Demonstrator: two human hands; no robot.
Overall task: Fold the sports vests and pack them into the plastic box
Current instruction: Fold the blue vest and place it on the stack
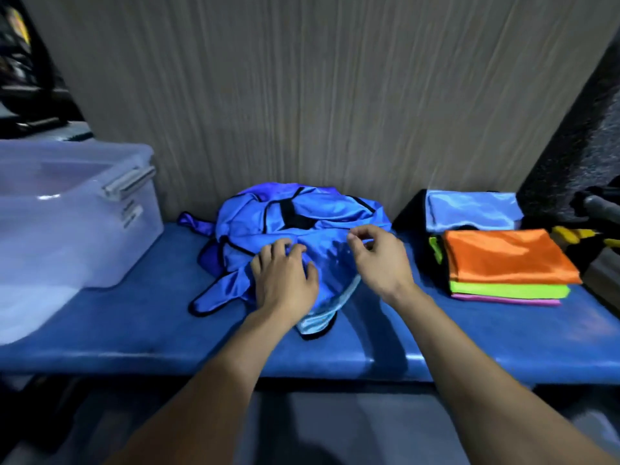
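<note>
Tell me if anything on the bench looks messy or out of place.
The blue vests lie in a crumpled heap mid-bench, straps trailing, unlike the neat folded stack on the right. Nothing looks spilled or damaged.

this looks like a sports changing or kit storage room. a blue padded bench [469, 344] runs along a wood-grain panel wall [302, 95]. on the bench lie a heap of blue sports vests [302, 213], at its right end a stack of folded coloured vests [503, 260], and at its left end a clear plastic box [67, 213].
</note>
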